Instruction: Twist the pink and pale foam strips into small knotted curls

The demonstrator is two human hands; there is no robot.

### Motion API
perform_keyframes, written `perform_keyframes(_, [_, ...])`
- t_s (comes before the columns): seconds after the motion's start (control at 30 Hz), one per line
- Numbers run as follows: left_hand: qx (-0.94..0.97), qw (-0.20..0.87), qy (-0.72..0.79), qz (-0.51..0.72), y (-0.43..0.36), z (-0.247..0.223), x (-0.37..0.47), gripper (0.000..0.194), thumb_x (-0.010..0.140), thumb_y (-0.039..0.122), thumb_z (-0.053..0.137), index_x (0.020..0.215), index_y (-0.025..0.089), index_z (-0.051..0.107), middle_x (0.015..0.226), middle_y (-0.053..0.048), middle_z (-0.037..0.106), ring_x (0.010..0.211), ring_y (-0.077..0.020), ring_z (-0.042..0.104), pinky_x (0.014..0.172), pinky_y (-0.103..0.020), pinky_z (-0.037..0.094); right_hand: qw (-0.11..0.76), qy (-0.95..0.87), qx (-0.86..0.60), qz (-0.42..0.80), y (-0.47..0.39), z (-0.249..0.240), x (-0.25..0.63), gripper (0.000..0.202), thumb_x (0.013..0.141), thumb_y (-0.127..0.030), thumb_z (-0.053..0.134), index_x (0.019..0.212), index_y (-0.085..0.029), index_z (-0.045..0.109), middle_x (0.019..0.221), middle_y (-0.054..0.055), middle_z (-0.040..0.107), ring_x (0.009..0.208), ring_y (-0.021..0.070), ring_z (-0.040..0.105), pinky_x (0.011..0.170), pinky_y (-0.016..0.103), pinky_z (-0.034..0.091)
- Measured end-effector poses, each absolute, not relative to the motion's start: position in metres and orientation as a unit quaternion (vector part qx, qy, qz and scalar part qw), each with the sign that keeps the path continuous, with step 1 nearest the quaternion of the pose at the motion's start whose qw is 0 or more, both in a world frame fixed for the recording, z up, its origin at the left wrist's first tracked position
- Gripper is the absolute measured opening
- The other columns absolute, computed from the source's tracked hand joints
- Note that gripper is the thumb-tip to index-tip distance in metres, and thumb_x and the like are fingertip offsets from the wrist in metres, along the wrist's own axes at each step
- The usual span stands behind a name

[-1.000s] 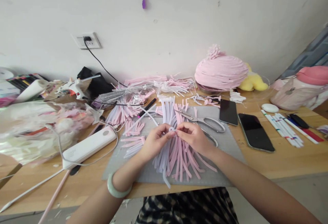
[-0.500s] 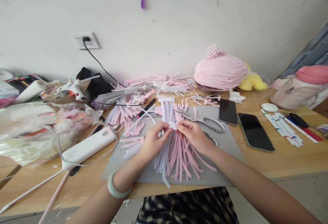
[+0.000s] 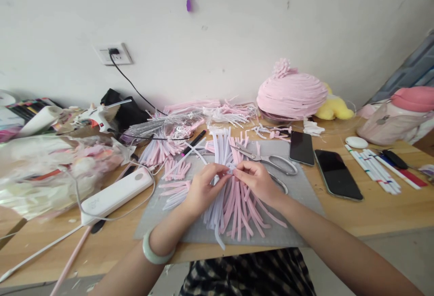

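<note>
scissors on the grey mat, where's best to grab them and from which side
Probably by the upper handle loop, coming from the right: the scissors lie with handles rightward, and that loop shows whole. The lower loop is partly hidden by the right hand, and the blades point up-left among pink chenille stems.

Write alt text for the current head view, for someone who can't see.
A left hand and right hand together pinch a small pale lilac piece above pink strips and lilac strips on a grey mat. Scissors lie beside the right hand, with two phones farther right. Behind, a pink domed object stands near the wall.
</note>
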State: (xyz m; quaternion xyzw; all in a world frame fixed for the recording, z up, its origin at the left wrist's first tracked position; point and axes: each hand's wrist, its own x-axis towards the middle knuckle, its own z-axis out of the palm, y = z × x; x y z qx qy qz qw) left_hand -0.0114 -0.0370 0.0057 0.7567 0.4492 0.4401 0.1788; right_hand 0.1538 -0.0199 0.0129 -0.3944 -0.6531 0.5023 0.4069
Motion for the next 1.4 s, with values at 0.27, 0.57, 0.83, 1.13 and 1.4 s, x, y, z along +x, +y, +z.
perform_keyframes(0.27, [0.732, 0.279, 0.446, 0.434, -0.038, 0.009, -0.01, 0.009, 0.075, 0.027, 0.056, 0.073, 0.018, 0.059, 0.072, -0.004, 0.062, 0.069, -0.0147, 0.055, 0.068, -0.027, 0.043, 0.408, -0.659, -0.374, 0.51, -0.019, 0.013, 0.154, 0.019, 0.075, -0.028, 0.051, 0.061, -0.015, 0.051, 0.055, -0.003, 0.042, 0.053, 0.0087, 0.037, 0.051, 0.022, 0.028])
perform_keyframes(0.57, [0.605, 0.558, 0.44, 0.359, -0.031, 0.012, -0.007, 0.028, 0.074, 0.043, 0.053, 0.069, 0.015, 0.049, 0.049, 0.006, 0.044, 0.045, -0.0068, 0.038, 0.047, -0.02, 0.03, 0.353, -0.704, -0.354, 0.504, -0.017, 0.013, 0.156, 0.016, 0.075, -0.024, 0.048, 0.061, -0.015, 0.05, 0.055, -0.003, 0.041, 0.053, 0.0086, 0.037, 0.051, 0.021, 0.027])
perform_keyframes(0.83, [0.546, 0.525, 0.471, 0.453, -0.033, 0.019, -0.002, 0.026, 0.066, 0.039, 0.06, 0.064, 0.015, 0.05, 0.06, 0.004, 0.045, 0.059, -0.0089, 0.04, 0.058, -0.021, 0.033, 0.344, -0.694, -0.366, 0.515, -0.015, 0.004, 0.151, 0.018, 0.076, -0.031, 0.053, 0.069, -0.015, 0.053, 0.06, -0.003, 0.041, 0.057, 0.0085, 0.039, 0.052, 0.02, 0.03])
perform_keyframes(1.13, [0.449, 0.64, 0.439, 0.442, -0.029, 0.009, -0.006, 0.023, 0.069, 0.034, 0.058, 0.061, 0.014, 0.052, 0.058, 0.003, 0.045, 0.058, -0.0095, 0.041, 0.06, -0.023, 0.034, 0.385, -0.814, -0.354, 0.252, -0.023, 0.006, 0.153, 0.01, 0.079, -0.026, 0.052, 0.078, -0.017, 0.054, 0.069, 0.001, 0.053, 0.058, 0.0105, 0.049, 0.058, 0.022, 0.041])
perform_keyframes(1.4, [0.372, 0.709, 0.398, 0.448, -0.033, 0.011, -0.004, 0.016, 0.068, 0.026, 0.062, 0.063, 0.013, 0.054, 0.059, 0.003, 0.049, 0.058, -0.0075, 0.043, 0.06, -0.021, 0.034, 0.374, -0.888, -0.266, 0.013, -0.026, 0.001, 0.155, 0.017, 0.086, -0.017, 0.039, 0.09, -0.017, 0.056, 0.083, 0.008, 0.059, 0.079, 0.0163, 0.058, 0.074, 0.029, 0.048])
